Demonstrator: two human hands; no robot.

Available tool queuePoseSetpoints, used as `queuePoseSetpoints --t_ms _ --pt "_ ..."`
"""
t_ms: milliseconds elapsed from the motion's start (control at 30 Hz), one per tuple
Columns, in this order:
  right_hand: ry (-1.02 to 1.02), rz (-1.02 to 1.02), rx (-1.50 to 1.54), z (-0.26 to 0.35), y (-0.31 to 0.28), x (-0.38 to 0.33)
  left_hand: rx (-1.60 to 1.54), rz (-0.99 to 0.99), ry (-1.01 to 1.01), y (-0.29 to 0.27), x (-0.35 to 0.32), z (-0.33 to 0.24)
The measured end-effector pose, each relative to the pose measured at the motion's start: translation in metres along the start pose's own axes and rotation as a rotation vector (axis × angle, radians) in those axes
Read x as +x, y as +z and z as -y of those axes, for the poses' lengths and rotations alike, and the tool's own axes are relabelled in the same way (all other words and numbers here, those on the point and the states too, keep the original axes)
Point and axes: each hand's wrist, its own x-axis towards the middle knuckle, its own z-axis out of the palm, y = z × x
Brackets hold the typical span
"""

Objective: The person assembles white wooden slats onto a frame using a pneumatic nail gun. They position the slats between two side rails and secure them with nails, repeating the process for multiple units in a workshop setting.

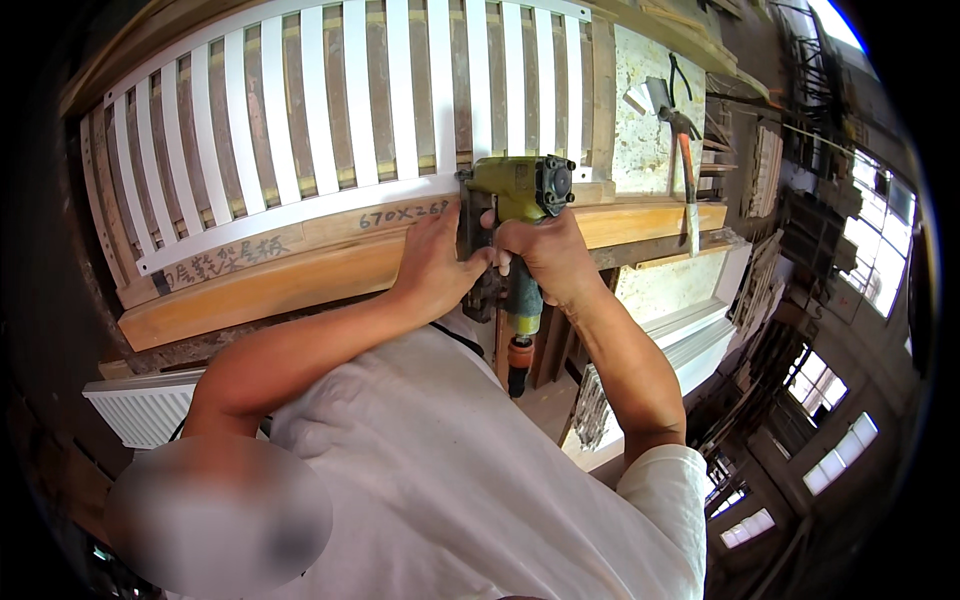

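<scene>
1. A yellow-green pneumatic nail gun (pixel 520 200) sits nose-down against the lower white rail (pixel 300 215) of a white slatted panel (pixel 330 100).
2. The right hand (pixel 545 255) wraps the gun's grip, with its fingers closed around it.
3. The left hand (pixel 435 262) lies beside it, palm on the wooden jig beam (pixel 290 280) and fingertips touching the gun's body.
4. An orange hose fitting (pixel 519 353) hangs below the grip.
5. The panel lies in a wooden frame on the workbench, with handwriting on the beam.
6. A hammer (pixel 682 150) with an orange handle lies to the right, on a speckled board (pixel 640 120).
7. A second white slatted piece (pixel 140 405) shows lower left, under the left arm.
</scene>
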Motion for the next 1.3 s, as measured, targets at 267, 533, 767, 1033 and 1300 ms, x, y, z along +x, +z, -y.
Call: queuePoseSetpoints --t_ms 267,533,767,1033,1300 --pt "-0.002 0.006 -0.026 0.001 0.008 -0.002 0.009 -0.090 0.058 0.002 -0.005 0.009" --pt "-0.002 0.007 -0.050 0.001 0.018 -0.001 0.008 0.001 0.007 -0.011 -0.008 0.013" --pt "0.001 0.072 -0.060 0.000 0.040 0.000 0.030 -0.071 0.014 -0.028 -0.021 0.022" --pt "0.017 0.051 -0.115 0.002 0.047 -0.001 0.012 -0.073 0.013 -0.029 -0.021 0.027" --pt "-0.002 0.083 -0.132 0.000 0.056 0.001 0.051 -0.097 -0.013 -0.038 -0.028 0.031"
